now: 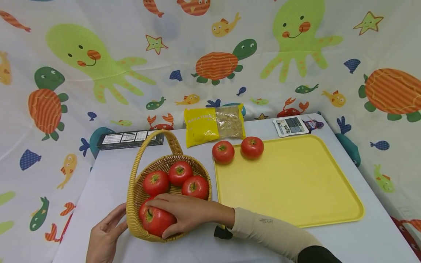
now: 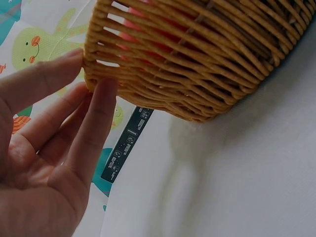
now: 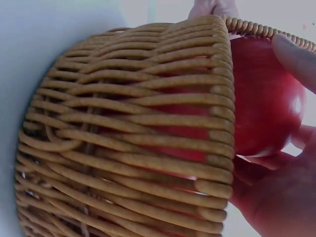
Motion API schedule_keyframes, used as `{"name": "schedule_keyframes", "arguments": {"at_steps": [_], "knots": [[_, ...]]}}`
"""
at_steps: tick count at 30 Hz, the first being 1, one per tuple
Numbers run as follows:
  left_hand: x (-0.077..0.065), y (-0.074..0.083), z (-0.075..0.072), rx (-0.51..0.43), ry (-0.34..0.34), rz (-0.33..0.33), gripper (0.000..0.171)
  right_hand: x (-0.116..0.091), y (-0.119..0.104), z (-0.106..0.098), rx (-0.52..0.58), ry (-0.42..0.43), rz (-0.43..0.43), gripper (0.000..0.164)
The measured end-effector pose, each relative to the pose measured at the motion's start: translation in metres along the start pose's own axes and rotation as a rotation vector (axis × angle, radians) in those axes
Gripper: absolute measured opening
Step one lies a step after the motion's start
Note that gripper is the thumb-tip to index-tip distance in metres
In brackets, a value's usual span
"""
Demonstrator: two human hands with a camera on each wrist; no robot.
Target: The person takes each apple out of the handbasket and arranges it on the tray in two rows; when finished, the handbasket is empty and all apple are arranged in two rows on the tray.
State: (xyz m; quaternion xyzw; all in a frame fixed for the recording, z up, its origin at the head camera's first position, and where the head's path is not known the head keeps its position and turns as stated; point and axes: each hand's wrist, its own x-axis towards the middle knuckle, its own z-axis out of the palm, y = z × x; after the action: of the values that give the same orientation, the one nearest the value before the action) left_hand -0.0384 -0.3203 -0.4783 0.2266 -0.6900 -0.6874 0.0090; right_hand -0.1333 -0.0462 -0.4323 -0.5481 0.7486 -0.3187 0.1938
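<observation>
My right hand (image 3: 284,197) grips red apple (image 3: 264,98) at rim of wicker basket (image 3: 148,120); my left hand (image 3: 213,7) shows beyond.

I count at least six apples (image 1: 159,222), one basket (image 1: 131,204), one tray (image 1: 286,182), one yellow bag (image 1: 202,126), one white packet (image 1: 291,126) and one black box (image 1: 121,139).

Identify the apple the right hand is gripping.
The apple at the near edge of the basket: the right hand grips it, whereas the three farther back and the two at the tray's far left corner are ungripped.
</observation>
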Motion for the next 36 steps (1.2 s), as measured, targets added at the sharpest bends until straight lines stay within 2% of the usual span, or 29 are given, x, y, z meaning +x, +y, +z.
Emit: {"name": "schedule_keyframes", "arguments": {"at_steps": [8,18,22,28,36], "knots": [[0.001,0.0,0.001,-0.012,0.0,0.02,0.052,-0.003,0.004,-0.002,0.162,0.073,-0.013,0.077],[-0.001,-0.001,0.0,-0.008,-0.006,0.013,0.053,-0.022,0.012,-0.016,0.279,0.359,0.061,0.076],[0.0,-0.001,0.0,0.0,0.002,0.013,0.055,-0.03,0.016,-0.021,0.313,0.448,0.084,0.077],[0.0,-0.001,0.0,-0.018,-0.018,0.019,0.051,-0.046,0.023,-0.026,0.392,0.506,0.119,0.079],[-0.001,-0.001,0.0,-0.012,-0.014,0.006,0.05,-0.07,0.026,-0.039,0.432,0.593,0.195,0.076]]}}
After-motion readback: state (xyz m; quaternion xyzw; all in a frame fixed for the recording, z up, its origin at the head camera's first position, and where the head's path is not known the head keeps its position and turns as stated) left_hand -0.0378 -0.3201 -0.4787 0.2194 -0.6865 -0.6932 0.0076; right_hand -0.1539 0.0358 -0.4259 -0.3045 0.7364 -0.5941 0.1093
